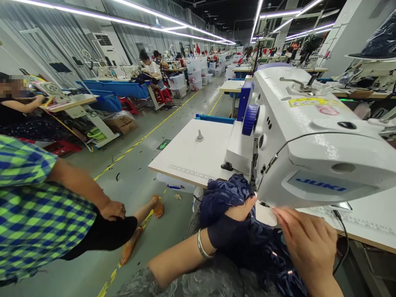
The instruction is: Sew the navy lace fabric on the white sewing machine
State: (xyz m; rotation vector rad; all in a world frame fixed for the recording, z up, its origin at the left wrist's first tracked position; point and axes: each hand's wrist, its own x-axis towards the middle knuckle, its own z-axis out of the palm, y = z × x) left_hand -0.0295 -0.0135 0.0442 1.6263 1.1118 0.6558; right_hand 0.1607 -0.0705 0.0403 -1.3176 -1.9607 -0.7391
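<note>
A white sewing machine [334, 161] marked JUKI stands in front of me. Navy patterned fabric [229, 192] with a slight sheen is bunched at the machine's near end and hangs down over my lap. My left hand [239, 212], with a silver bangle at its wrist, grips the bunched fabric, thumb pointing up near the needle area. Plain dark cloth covers part of that hand. My right hand [306, 235] is to the right of the needle area, below the machine head, with thumb and fingertips pressed together. What lies between them cannot be made out.
The white machine table [198, 152] has a printed ruler along its edge. At left, a person in a checked shirt [40, 206] is close by, with bare feet in view. Yellow floor tape [148, 134] marks the aisle. Plastic bins [193, 70] and other sewing stations stand beyond.
</note>
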